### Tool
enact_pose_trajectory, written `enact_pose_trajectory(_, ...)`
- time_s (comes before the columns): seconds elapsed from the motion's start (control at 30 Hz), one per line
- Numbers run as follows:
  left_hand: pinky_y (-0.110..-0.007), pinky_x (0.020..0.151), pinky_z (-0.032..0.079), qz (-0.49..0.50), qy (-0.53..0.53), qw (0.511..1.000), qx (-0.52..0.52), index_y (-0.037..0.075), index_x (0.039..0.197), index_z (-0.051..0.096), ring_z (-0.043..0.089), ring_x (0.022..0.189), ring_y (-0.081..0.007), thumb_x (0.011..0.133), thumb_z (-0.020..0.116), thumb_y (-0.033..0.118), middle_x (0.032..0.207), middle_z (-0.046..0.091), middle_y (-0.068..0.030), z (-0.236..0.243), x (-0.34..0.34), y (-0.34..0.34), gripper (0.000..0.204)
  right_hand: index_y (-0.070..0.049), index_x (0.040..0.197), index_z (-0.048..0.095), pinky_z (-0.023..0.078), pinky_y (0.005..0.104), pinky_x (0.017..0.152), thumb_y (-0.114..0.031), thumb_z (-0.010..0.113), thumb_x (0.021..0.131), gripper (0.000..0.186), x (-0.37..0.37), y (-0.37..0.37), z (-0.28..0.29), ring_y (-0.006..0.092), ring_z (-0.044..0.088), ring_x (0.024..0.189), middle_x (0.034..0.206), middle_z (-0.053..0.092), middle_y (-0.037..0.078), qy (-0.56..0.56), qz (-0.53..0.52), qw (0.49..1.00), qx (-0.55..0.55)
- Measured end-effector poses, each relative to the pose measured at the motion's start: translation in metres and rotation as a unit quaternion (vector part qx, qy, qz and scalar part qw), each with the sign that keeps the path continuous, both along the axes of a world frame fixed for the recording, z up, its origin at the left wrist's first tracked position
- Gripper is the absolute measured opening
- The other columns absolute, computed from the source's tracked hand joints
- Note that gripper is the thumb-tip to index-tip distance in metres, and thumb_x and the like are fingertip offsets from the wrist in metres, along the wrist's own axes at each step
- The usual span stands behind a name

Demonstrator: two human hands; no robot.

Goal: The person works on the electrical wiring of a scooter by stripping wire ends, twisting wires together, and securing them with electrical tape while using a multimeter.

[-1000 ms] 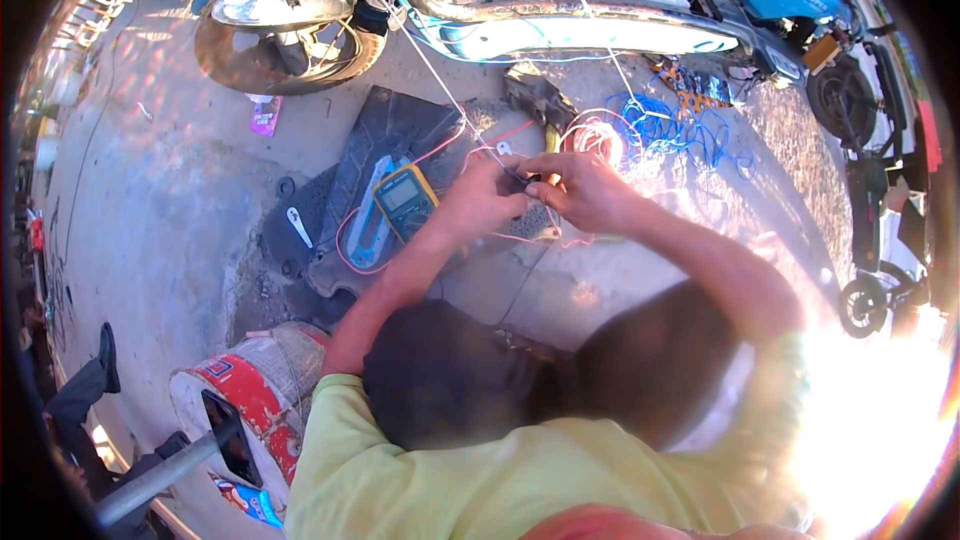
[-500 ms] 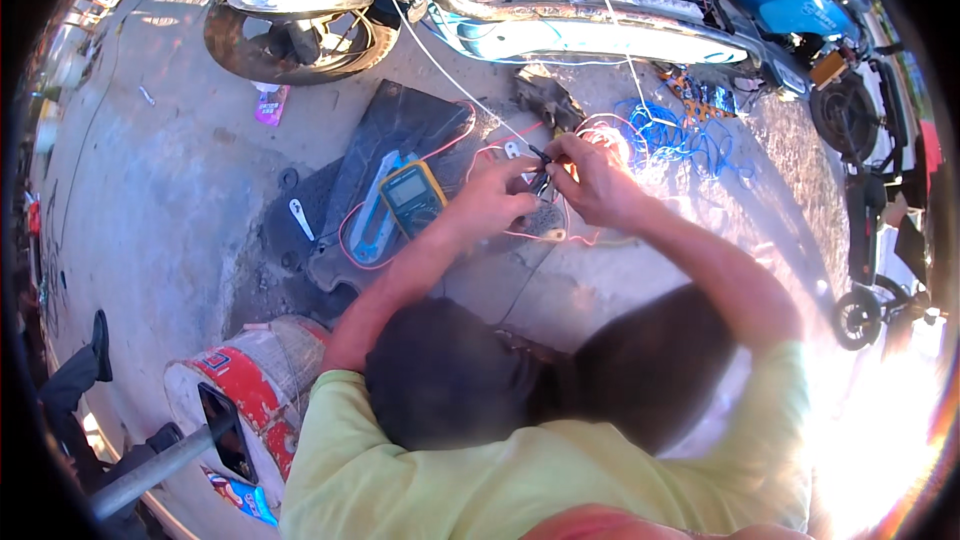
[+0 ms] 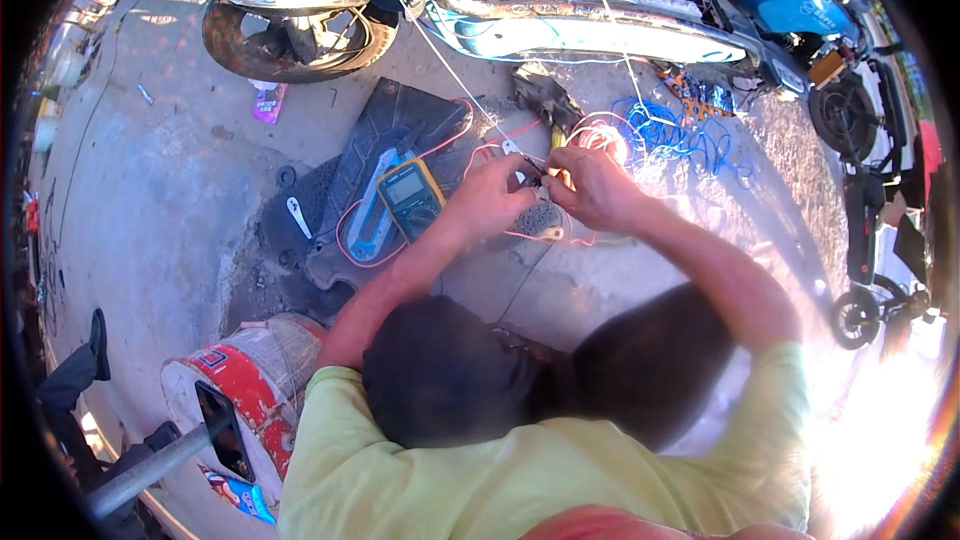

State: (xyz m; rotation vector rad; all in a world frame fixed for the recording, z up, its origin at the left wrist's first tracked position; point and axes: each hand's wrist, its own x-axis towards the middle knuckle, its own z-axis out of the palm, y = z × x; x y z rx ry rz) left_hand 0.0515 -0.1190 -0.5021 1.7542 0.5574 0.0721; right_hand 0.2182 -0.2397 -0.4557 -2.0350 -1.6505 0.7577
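Note:
My left hand [image 3: 490, 200] and my right hand [image 3: 595, 185] meet above the ground in front of me, both with curled fingers. A thin white cable [image 3: 452, 75] stretches down from the blue vehicle to a dark end piece between my fingertips, where my right hand pinches it. A small dark tool [image 3: 530, 176] shows partly under my left fingers; its kind is hidden. Left of my hands a yellow multimeter [image 3: 408, 192] lies tilted on a black panel [image 3: 400, 120]. Red wires [image 3: 450, 145] run from near the meter toward my hands.
Coils of pink wire [image 3: 603, 138] and blue wire [image 3: 668, 135] lie beyond my right hand. A blue vehicle frame [image 3: 590, 38] and front wheel [image 3: 300, 45] stand ahead. A red-white bucket [image 3: 255, 380] with a phone [image 3: 225, 430] sits left. A white-handled piece [image 3: 299, 217] lies near the panel.
My fingertips have drawn closer together and shifted slightly left. The white cable's end moved left with them, and the dark tool is now more covered by my fingers.

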Motion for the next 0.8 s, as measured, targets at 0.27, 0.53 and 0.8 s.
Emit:
enact_pose_trajectory(0.27, -0.038, 0.078, 0.053, -0.019, -0.088, 0.996, -0.014, 0.003, 0.115, 0.066, 0.071, 0.087, -0.027, 0.087, 0.064, 0.018, 0.092, 0.071, -0.0192, -0.015, 0.003, -0.007, 0.032, 0.004, 0.096, 0.065, 0.054, 0.047, 0.077, -0.019, 0.063, 0.087, 0.025, 0.003, 0.0, -0.01, 0.041, 0.068, 0.086, 0.09, 0.068, 0.023, -0.005, 0.021, 1.0, -0.009)
enact_pose_trajectory(0.53, -0.037, 0.086, 0.052, -0.115, -0.029, 0.993, -0.015, 0.004, 0.119, 0.066, 0.069, 0.093, -0.0265, 0.09, 0.059, 0.024, 0.1, 0.072, -0.0139, -0.008, 0.001, -0.015, 0.036, 0.002, 0.091, 0.063, 0.051, 0.0444, 0.074, -0.014, 0.063, 0.086, 0.017, 0.008, 0.008, -0.043, 0.0336, 0.066, 0.081, 0.085, 0.065, 0.018, -0.096, -0.138, 0.985, -0.028)
enact_pose_trajectory(0.8, -0.035, 0.086, 0.052, -0.007, -0.168, 0.979, -0.118, 0.007, 0.117, 0.066, 0.066, 0.094, -0.0188, 0.094, 0.063, 0.016, 0.106, 0.071, -0.0092, 0.021, -0.032, 0.021, 0.026, -0.003, 0.103, 0.071, 0.055, 0.041, 0.082, -0.026, 0.071, 0.088, 0.027, 0.029, 0.018, -0.031, 0.0318, 0.07, 0.093, 0.1, 0.072, 0.017, -0.024, -0.122, 0.992, -0.034)
